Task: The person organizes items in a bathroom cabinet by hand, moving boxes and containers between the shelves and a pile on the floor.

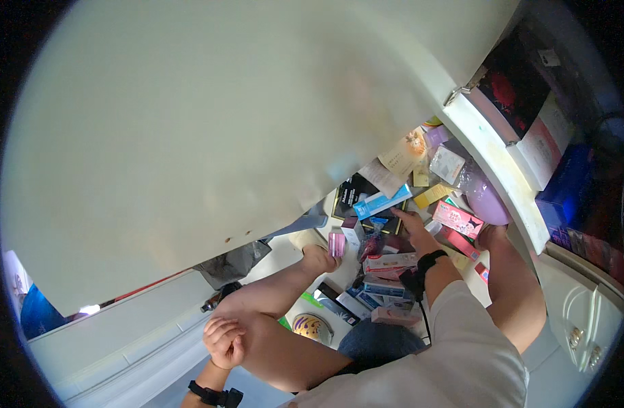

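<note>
My left hand [222, 342] rests on my bent left knee, its fingers curled and nothing visible in them. My right hand [414, 227] reaches down into a pile of small cartons on the floor. One extended finger lies by a blue and white box [382, 201], over a flat black box [349, 196]; I cannot tell whether it touches either, and its other fingers are partly hidden. Just below are a white and maroon box [353, 231] and a dark plastic-wrapped item [371, 244]. A pink box [457, 219] with a cartoon print lies to the right.
A large pale cabinet panel [205, 117] fills the upper view. Boxes stand in a dark shelf [567, 183] behind a white frame at right. Purple bottle [485, 199], yellow box [433, 196], pink-purple box [336, 245], patterned round tub [310, 327] and several cartons [388, 285] lie around my feet.
</note>
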